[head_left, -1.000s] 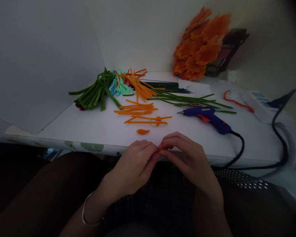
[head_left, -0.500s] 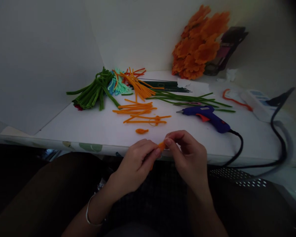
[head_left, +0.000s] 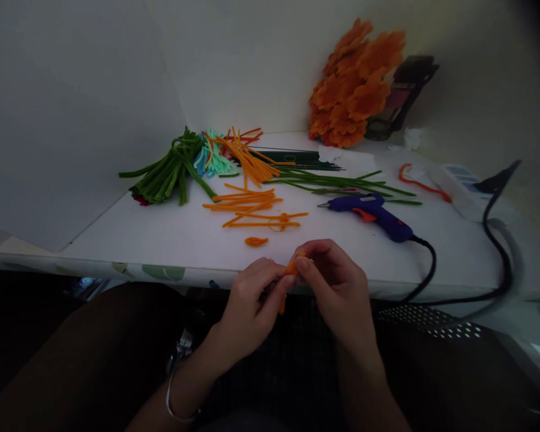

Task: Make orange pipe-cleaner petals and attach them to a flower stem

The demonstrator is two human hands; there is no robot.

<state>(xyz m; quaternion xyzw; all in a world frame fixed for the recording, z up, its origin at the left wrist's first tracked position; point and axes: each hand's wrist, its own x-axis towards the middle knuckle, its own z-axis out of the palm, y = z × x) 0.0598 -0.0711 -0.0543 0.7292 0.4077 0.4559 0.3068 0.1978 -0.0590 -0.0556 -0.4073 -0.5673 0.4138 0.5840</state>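
My left hand [head_left: 252,303] and my right hand [head_left: 333,285] meet fingertip to fingertip just below the front edge of the white table [head_left: 162,234]. Both pinch a short orange pipe cleaner [head_left: 291,267], bent between the fingers, with one end hanging down by my left fingers. A small orange loop [head_left: 256,241] lies on the table just beyond my hands. Further back lie loose orange pipe cleaners [head_left: 247,201].
A blue glue gun [head_left: 369,210] lies right of centre, its black cord [head_left: 427,270] running off the front edge. Green pipe cleaners [head_left: 166,171], teal ones [head_left: 211,157] and long green stems [head_left: 337,180] lie at the back. Orange flowers [head_left: 353,84] stand against the wall. A power strip [head_left: 465,186] sits far right.
My hands have stayed together and shifted slightly; my fingers have turned the orange piece, so more of it shows between the fingertips. The view has drifted a little.
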